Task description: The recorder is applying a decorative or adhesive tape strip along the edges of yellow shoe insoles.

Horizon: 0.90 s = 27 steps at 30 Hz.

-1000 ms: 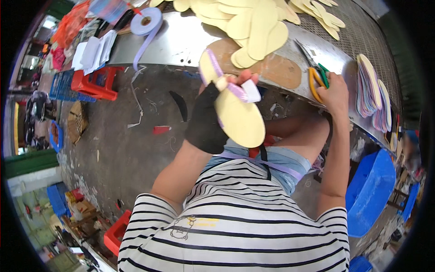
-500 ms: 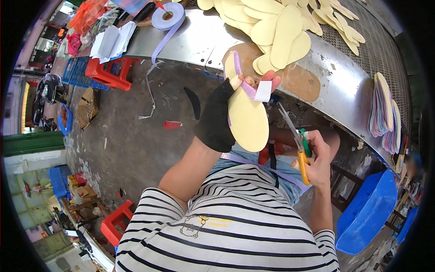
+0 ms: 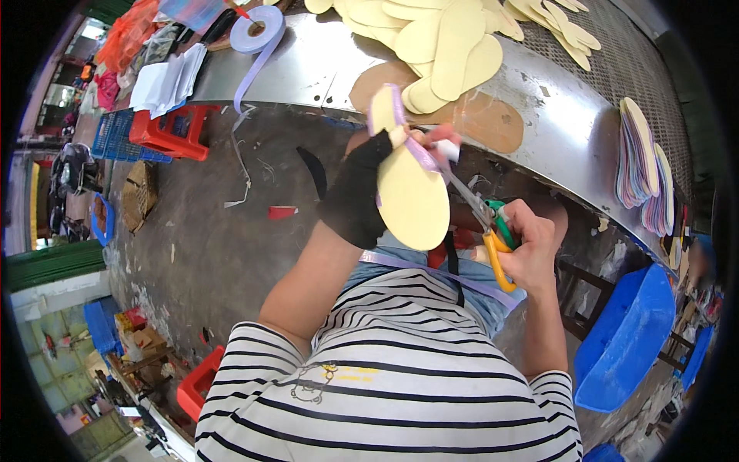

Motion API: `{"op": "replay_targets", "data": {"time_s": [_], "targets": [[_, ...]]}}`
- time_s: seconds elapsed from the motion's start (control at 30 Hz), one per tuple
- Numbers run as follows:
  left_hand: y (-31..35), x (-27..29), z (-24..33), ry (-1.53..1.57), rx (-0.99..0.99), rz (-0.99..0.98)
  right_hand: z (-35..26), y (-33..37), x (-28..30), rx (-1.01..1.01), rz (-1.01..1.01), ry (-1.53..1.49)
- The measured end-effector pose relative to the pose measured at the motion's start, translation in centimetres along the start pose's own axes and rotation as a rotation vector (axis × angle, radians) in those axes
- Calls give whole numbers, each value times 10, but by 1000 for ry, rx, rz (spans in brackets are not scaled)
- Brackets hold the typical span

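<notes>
My view looks down past a striped shirt (image 3: 408,369) filling the bottom of the frame, with a purple ribbon (image 3: 392,260) across the lap just above it. Right of centre I have the right hand (image 3: 527,242), bare, fingers wrapped around the orange and green handles of a pair of scissors (image 3: 479,212). The blades slant up and left toward the middle of the frame.

The left hand (image 3: 356,189), in a black glove with bare fingertips, sits at centre and grasps a pale yellow insole (image 3: 414,202) by its narrow middle, thumb across the face. The broad end hangs below and to the right of that grip, while the other end sticks out above it. A shiny purple strip (image 3: 422,154) runs along the insole and past the fingers, with a white tag (image 3: 447,150) beside them. The scissor tips reach the strip close to the tag; I can't tell whether they touch.

Beyond the hands, the metal bench (image 3: 308,73) curves across the upper frame. I see a heap of yellow insoles (image 3: 459,58) at top centre, a layered stack (image 3: 635,158) at upper right, and a roll of lilac tape (image 3: 243,37) at upper left. Past the bench's left end stands a red stool (image 3: 165,132).
</notes>
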State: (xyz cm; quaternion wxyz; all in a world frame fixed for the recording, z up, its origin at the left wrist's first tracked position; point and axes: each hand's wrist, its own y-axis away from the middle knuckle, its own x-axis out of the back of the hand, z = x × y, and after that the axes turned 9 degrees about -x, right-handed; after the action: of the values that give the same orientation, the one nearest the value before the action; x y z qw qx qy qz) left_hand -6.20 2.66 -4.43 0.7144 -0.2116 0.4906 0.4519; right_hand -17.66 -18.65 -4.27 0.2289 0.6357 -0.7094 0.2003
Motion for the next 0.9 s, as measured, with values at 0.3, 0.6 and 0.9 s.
{"op": "replay_targets", "data": {"time_s": [0.3, 0.6, 0.9], "targets": [[5, -9, -19, -525, -250, -15, 42, -68, 64, -22, 474, 248], [19, -67, -45, -974, -229, -335, -32, -43, 37, 139, -97, -1821], [17, -69, -53, -1279, -449, -545, -41, -37, 34, 153, -127, -1816]]}}
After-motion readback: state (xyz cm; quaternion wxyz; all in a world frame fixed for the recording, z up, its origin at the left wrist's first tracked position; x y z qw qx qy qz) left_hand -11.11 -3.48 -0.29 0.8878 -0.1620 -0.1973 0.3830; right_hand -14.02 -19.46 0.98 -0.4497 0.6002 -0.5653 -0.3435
